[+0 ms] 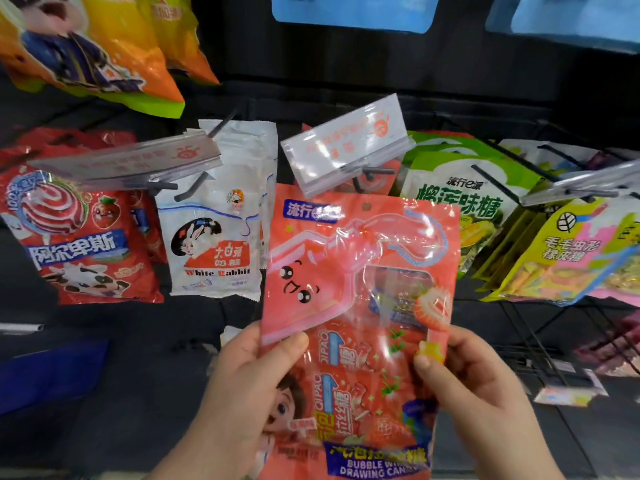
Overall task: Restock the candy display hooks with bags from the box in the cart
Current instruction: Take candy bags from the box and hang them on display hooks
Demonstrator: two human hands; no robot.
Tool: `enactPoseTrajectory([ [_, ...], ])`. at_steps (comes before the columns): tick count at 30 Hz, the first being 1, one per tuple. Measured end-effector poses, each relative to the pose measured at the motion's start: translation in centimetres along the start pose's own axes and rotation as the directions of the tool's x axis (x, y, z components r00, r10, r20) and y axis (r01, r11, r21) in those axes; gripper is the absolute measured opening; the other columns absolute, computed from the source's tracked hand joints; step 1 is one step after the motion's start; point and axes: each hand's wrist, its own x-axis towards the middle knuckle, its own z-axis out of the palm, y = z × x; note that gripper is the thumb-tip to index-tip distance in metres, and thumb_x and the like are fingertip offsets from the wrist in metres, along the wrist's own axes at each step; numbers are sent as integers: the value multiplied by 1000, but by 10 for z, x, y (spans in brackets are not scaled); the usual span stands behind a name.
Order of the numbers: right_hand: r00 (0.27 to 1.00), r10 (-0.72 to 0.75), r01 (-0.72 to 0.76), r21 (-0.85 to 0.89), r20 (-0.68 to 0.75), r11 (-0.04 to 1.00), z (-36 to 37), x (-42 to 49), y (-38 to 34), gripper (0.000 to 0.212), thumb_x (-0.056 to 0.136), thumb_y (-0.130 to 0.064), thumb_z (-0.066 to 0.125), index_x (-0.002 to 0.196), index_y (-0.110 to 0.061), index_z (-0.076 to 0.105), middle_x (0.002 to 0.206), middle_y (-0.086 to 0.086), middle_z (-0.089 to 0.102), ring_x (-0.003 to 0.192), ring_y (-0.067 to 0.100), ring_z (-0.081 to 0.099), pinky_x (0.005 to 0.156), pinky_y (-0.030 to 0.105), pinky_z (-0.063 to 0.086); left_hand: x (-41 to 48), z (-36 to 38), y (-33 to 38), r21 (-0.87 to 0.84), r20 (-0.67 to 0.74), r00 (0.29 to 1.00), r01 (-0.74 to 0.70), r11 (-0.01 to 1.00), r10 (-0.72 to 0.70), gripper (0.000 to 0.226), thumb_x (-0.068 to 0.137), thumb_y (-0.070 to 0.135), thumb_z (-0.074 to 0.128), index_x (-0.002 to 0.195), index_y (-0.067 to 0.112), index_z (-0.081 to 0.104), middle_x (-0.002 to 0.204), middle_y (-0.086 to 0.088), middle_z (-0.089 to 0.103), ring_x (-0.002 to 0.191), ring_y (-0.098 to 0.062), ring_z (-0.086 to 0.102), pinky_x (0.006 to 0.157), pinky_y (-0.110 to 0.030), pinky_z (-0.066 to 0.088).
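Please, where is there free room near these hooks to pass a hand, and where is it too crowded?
Free: the dark gap under the White Rabbit bags, beside the strawberry candy bags held by the left hand and right hand; also the dark band above the middle price label. Crowded: the right, where durian candy bags and yellow gummy bags overlap.

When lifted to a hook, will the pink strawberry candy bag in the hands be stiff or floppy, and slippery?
Probably floppy: the film of the pink candy bag wrinkles, and the left hand and right hand both pinch its sides. Its glossy, glaring surface may slip. It seems light, held by thumbs and fingers alone.
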Motion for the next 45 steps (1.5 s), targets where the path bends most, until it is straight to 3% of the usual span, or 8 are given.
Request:
enactPoseTrajectory([
  [3, 1000, 8, -9, -39, -18, 999, -2, 5, -4, 21, 83, 12, 55, 89, -6, 65, 65, 7, 72, 55, 5, 66, 48, 14, 50, 4, 5, 2, 20, 16, 1000, -16, 1000, 16, 16, 73, 15, 65, 79, 23, 77, 89, -9, 77, 82, -24, 74, 77, -43, 53],
  [12, 1000, 10, -10, -82, -11, 997, 6, 16, -11, 18, 87, 5, 56, 91, -9, 66, 63, 0, 69, 53, 3, 62, 45, 14, 46, 14, 5, 0, 12, -13, 1000, -12, 1000, 12, 18, 67, 19, 65, 82, 20, 74, 87, -11, 77, 78, -25, 74, 72, -41, 53],
  [19, 1000, -2, -2, -122, -31, 992, 4, 22, -11, 16, 87, 1, 57, 89, -11, 66, 57, -1, 65, 48, 5, 59, 40, 14, 43, 20, 6, 2, 70, -1, 1000, 11, 998, -11, 11, 87, 13, 61, 92, 16, 71, 86, -10, 76, 77, -26, 74, 68, -39, 54],
  [24, 999, -14, 4, -194, -47, 981, 6, 47, -13, 11, 89, -4, 59, 90, -13, 66, 64, -3, 71, 56, 3, 64, 47, 14, 47, 46, 12, 5, 151, -3, 1000, 10, 989, -10, 14, 91, 17, 60, 103, 16, 68, 92, -7, 77, 87, -25, 74, 83, -47, 56],
  [30, 993, -61, 15, -400, -103, 916, 9, 107, -6, 5, 89, -17, 64, 88, -12, 66, 77, 15, 63, 66, 21, 59, 62, 36, 48, 98, 21, 17, 332, -39, 998, -35, 943, 50, 11, 92, 26, 62, 100, 20, 66, 97, -4, 74, 90, -20, 70, 87, -43, 55],
  [34, 989, -77, 10, -455, -128, 890, 15, 143, -4, 9, 88, -19, 65, 96, -14, 66, 75, 3, 63, 64, 18, 59, 56, 27, 45, 130, 28, 23, 390, -87, 983, -114, 914, 160, 7, 91, 20, 64, 93, 20, 57, 100, -6, 68, 82, -14, 65, 66, -28, 53],
  [39, 991, -12, -50, -466, -131, 883, 18, 165, 5, 9, 89, -15, 64, 97, -10, 64, 75, 6, 67, 60, 23, 64, 64, 45, 56, 156, 30, 22, 485, -87, 969, -160, 860, 230, 13, 90, 17, 64, 100, 17, 57, 105, -6, 67, 96, -23, 65, 86, -37, 54],
  [45, 994, -40, -22, -543, -103, 840, 17, 171, 5, 9, 94, -11, 57, 95, -5, 63, 72, 0, 64, 45, -1, 59, 47, 14, 48, 162, 35, 18, 502, -105, 960, -174, 847, 259, 14, 92, 15, 61, 104, 17, 54, 85, 5, 58, 72, -8, 55, 58, -17, 44],
])
